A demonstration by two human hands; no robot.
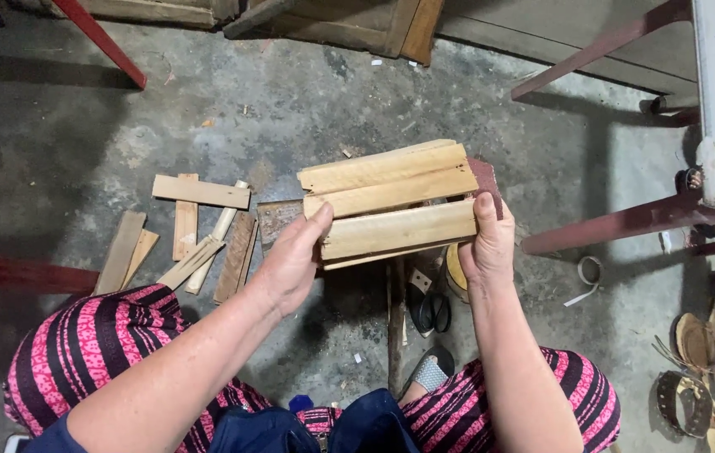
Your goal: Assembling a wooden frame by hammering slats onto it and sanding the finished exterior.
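Note:
I hold a small panel of pale wooden slats point(391, 201) level in front of me, above the concrete floor. My left hand point(294, 256) grips its left end, thumb on top of the lowest slat. My right hand point(485, 243) grips the right end, thumb lying up along the edge, with a piece of reddish-brown sandpaper point(486, 178) pressed against that end. The panel shows three slats side by side with narrow gaps between them. My knees in pink and black striped cloth point(89, 335) sit below.
Several loose wooden strips point(198, 226) lie on the floor to the left. A long thin stick point(394, 327), black scissors point(434, 310) and a sandalled foot point(429, 371) lie under the panel. Red metal frame legs point(617, 222) stand right, a tape roll point(590, 270) and woven baskets point(697, 369) beyond.

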